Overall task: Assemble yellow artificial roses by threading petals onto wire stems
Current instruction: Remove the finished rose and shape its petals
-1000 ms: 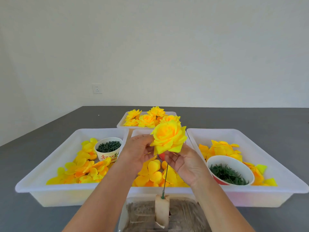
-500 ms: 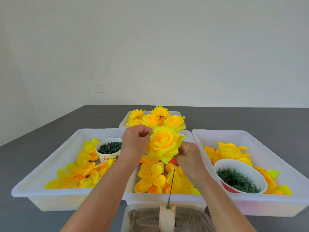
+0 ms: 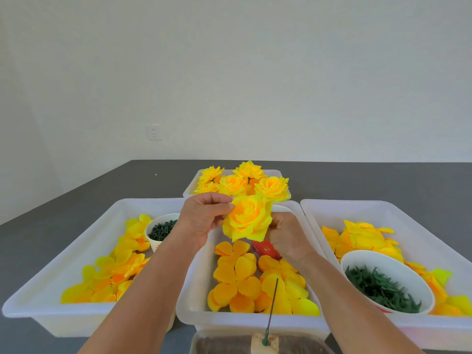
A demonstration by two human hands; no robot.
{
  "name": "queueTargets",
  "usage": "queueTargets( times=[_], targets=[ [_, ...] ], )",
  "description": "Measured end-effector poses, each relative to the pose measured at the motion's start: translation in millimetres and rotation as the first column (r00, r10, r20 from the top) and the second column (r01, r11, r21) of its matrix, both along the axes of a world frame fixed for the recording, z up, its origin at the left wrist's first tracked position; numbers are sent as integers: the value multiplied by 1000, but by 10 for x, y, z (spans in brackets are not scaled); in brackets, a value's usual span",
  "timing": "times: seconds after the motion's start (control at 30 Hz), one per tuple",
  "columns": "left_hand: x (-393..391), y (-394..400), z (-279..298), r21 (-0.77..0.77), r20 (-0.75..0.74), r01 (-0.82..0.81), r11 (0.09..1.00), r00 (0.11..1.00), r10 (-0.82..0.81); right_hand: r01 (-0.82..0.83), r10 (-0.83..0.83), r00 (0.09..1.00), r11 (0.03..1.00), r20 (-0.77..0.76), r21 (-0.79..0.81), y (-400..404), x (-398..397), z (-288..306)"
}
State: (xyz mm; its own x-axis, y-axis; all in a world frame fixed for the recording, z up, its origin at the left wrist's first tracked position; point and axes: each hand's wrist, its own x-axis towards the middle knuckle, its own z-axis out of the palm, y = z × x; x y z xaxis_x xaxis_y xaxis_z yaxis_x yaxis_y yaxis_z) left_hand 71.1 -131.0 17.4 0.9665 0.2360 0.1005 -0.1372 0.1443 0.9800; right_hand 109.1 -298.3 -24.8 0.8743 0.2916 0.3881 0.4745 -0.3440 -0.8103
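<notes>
A full yellow rose head (image 3: 246,221), its layered petals open and its orange-tinged centre facing the camera, is held in the air above the middle white tray (image 3: 194,290), between the left hand (image 3: 204,215) and the right hand (image 3: 286,233). Loose yellow and orange petal pieces (image 3: 236,274) lie flat in that tray beneath it. A thin dark wire stem (image 3: 272,307) stands bare and upright, slightly tilted, in a small block (image 3: 258,344) at the near edge.
</notes>
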Motion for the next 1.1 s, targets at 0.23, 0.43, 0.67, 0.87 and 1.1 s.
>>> queueTargets(
  times=[0.23, 0.43, 0.67, 0.87, 1.1],
  targets=[
    [127, 23, -138, -156, -16, -37, 987, 999, 35, 38, 176, 918, 853, -355, 520, 152, 56, 54],
    [104, 7, -169, -121, -21, -7, 993, 1000, 5, 103, 186, 889, 810, -419, 577, 148, 66, 34],
    [42, -33, -200, -41, -22, -4, 999, 1000, 3, 88, 199, 899, 790, -390, 606, 127, 54, 32],
    [22, 31, -198, -141, 50, -26, 990, 998, 33, 3, 273, 885, 806, -377, 591, 114, 40, 56],
    [-39, -16, -179, -125, 152, -73, 990, 984, 92, -12, 227, 912, 847, -342, 531, 135, 18, 58]
  ],
)
